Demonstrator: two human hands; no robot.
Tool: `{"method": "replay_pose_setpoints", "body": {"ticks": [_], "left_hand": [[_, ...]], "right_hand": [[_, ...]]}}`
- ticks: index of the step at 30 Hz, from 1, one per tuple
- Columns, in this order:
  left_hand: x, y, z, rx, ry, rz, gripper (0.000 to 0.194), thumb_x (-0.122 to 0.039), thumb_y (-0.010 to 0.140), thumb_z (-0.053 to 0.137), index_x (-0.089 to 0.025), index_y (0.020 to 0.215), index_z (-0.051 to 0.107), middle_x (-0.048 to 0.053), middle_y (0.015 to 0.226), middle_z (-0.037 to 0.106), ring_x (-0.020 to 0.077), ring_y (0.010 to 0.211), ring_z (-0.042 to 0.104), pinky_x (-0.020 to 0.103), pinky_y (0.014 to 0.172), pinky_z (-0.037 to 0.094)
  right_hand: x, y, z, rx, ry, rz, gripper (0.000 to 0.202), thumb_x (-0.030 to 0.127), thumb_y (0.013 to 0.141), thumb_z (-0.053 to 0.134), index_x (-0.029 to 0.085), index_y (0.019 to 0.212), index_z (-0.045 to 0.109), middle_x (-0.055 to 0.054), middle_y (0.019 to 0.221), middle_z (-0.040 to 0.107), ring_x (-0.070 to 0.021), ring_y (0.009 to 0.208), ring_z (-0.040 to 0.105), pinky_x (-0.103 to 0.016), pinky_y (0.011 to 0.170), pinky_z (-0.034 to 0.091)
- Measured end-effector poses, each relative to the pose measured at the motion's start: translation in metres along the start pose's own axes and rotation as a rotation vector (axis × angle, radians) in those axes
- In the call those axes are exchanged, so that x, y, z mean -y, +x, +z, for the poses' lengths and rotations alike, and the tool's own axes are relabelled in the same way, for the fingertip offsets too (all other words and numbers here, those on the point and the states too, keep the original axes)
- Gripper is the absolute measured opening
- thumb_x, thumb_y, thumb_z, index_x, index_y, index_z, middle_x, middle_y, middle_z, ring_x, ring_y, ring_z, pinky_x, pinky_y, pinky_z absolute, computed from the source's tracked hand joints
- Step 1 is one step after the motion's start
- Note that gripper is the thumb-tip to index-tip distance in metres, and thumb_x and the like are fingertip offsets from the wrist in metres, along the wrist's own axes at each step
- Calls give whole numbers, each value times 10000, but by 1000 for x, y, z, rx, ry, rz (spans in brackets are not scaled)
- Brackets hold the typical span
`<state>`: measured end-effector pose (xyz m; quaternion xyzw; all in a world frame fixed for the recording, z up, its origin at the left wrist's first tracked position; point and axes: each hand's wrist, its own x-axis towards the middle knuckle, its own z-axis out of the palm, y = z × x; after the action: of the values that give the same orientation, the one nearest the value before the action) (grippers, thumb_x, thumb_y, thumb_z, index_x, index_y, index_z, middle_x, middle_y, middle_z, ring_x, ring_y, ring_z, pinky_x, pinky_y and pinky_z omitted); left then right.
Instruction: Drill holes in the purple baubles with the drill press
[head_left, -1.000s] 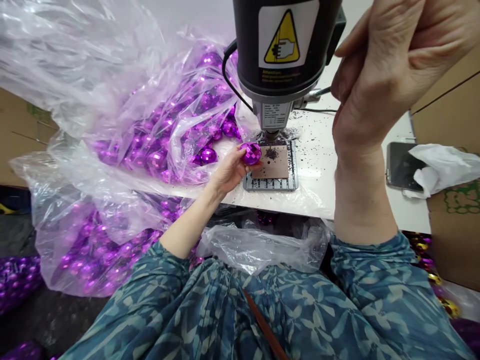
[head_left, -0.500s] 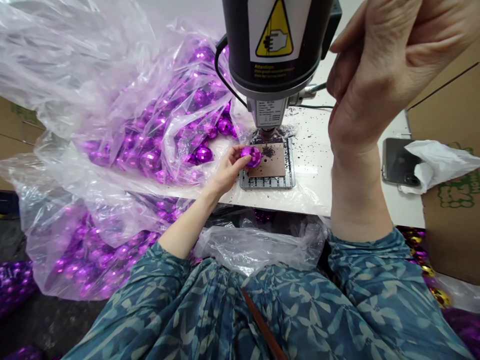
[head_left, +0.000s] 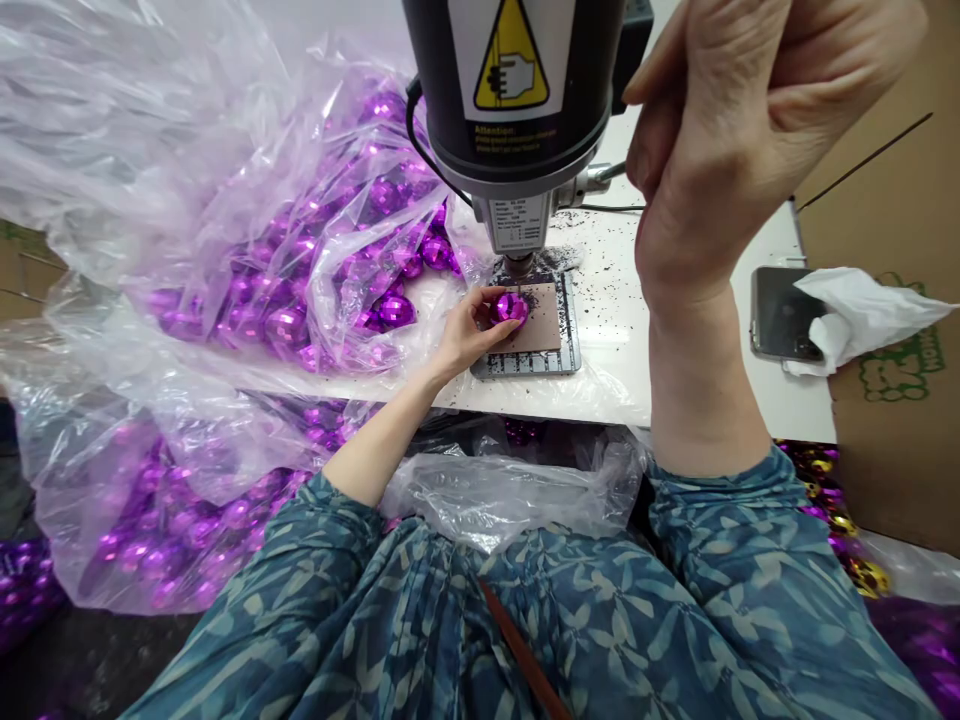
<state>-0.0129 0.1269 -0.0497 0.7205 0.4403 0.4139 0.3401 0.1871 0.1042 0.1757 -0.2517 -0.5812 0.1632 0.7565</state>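
My left hand pinches a shiny purple mirrored ball between thumb and fingers. The ball sits over a brown board on the slotted metal base of a small bench drill press, right beneath its chuck. Raised at the right of the machine's black body, my right hand is closed around the feed lever. Only the lever's inner end shows; its grip is hidden by my fingers.
Clear plastic bags full of purple balls cover the left side. Dark shavings lie scattered on the white table. At the right are a phone, a crumpled white tissue and a cardboard box.
My left hand has brought the ball from the board's left edge inward, under the chuck. My right hand keeps its closed grip up high. The whole view has shifted slightly.
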Motion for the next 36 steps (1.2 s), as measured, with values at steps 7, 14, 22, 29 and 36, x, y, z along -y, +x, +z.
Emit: {"method": "replay_pose_setpoints", "body": {"ticks": [7,14,22,29,36], "left_hand": [[-9,-1,20,-62,89,78,536,-391,922,939,-252,1395,729,102,1348,768,293,1267,746,479,1126,633],[-9,-4,32,-103,-125,-33,598,-437,857,995,-256,1345,702,88,1293,801,299,1244,766,485,1154,611],[-6,-3,31,-87,-112,-12,615,-455,862,991,-260,1361,689,96,1337,803,300,1275,772,487,1166,618],[-4,-4,32,-97,-120,-3,591,-423,873,980,-253,1360,691,98,1335,814,294,1249,780,483,1158,621],[-7,-3,31,-106,-153,-22,598,-467,851,1004,-264,1329,707,87,1314,811,300,1256,771,492,1171,612]], "right_hand": [[-2,-3,0,12,-50,-63,727,904,740,579,190,614,531,62,525,546,73,445,372,-167,574,380],[-8,-8,-2,-28,-173,-140,743,857,854,540,154,614,561,53,516,466,65,460,363,-133,581,424],[-24,-38,-14,-103,-80,-370,276,404,1045,633,296,1108,879,78,575,439,127,597,592,30,652,371],[-46,-48,-12,-167,-102,-535,245,324,1063,626,260,1082,862,84,593,477,94,569,576,-22,598,400],[-70,-65,-20,-213,-232,-521,569,505,1096,553,193,620,563,50,466,368,5,421,331,-199,454,378]]}}
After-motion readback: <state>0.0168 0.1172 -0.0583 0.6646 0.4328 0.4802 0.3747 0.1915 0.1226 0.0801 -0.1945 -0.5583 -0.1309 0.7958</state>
